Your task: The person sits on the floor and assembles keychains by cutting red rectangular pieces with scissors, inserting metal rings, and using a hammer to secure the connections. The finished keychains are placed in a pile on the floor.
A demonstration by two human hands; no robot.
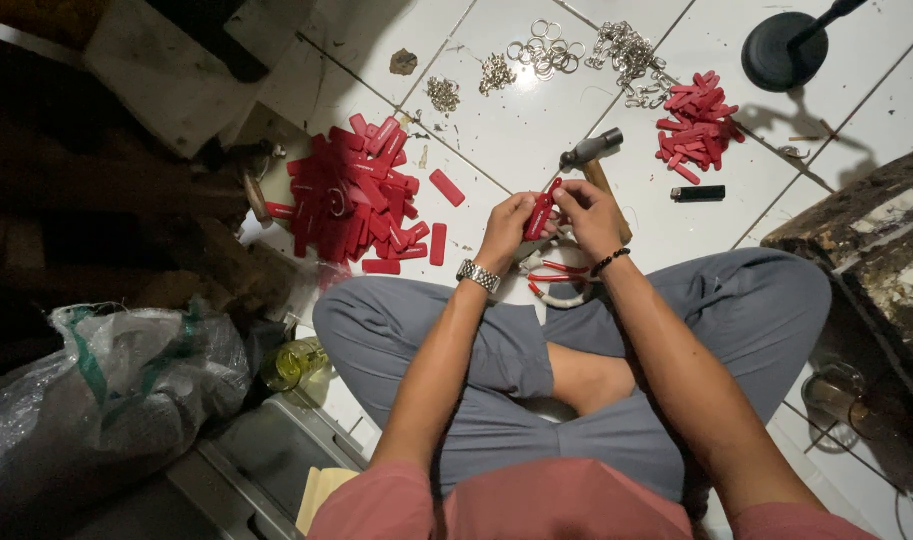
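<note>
I sit cross-legged on a white tiled floor. My left hand (503,228) and my right hand (588,215) meet in front of my knees, and both pinch one small red flat tag (540,214) between their fingertips. A watch is on my left wrist and a dark bead band on my right. Just under my hands lies a white ring-shaped dish (561,283) with red-handled pliers in it. A hammer (593,152) rests on the floor just beyond my hands.
A big heap of red tags (354,195) lies to the left, a smaller heap (696,125) at the right. Metal rings (546,48) and chain pieces (626,55) lie farther off. A black lighter (697,193), a round black stand base (784,50), a plastic sack (106,390) and a glass (834,392) surround me.
</note>
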